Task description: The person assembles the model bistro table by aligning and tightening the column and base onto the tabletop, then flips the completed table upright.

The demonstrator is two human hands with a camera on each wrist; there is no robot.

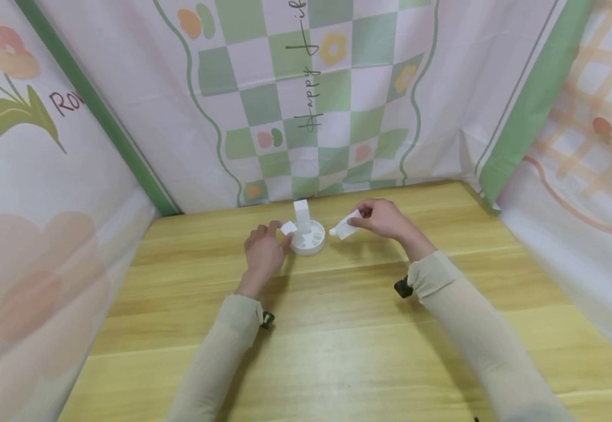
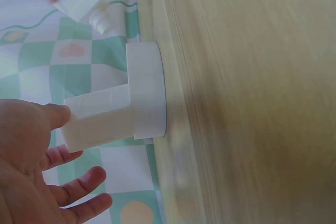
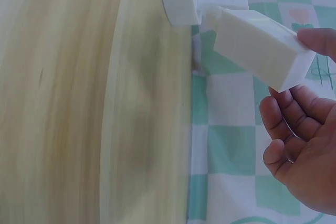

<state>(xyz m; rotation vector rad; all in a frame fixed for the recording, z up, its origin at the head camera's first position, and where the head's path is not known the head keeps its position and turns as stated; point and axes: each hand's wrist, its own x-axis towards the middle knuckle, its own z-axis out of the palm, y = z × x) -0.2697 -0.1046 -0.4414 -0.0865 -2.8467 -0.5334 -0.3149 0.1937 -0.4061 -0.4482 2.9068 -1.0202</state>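
A round white holder [image 1: 307, 249] stands on the wooden table, a white block-shaped bottle [image 1: 301, 211] upright at its back and a ring-like opening at its right. My left hand [image 1: 265, 252] pinches a white block-shaped piece [image 1: 288, 228] at the holder's left edge; in the left wrist view the thumb lies on the end of the white piece [image 2: 100, 119]. To the right of the holder, my right hand [image 1: 385, 220] pinches a white bottle [image 1: 349, 225] by its base end, tilted with its narrow neck toward the holder. The right wrist view shows this bottle [image 3: 262, 45] from the side.
The wooden table [image 1: 327, 340] reaches back to a hanging cloth [image 1: 263, 76] with green and white checks. Printed cloths also hang at the left and right sides. A small black device sits at each wrist.
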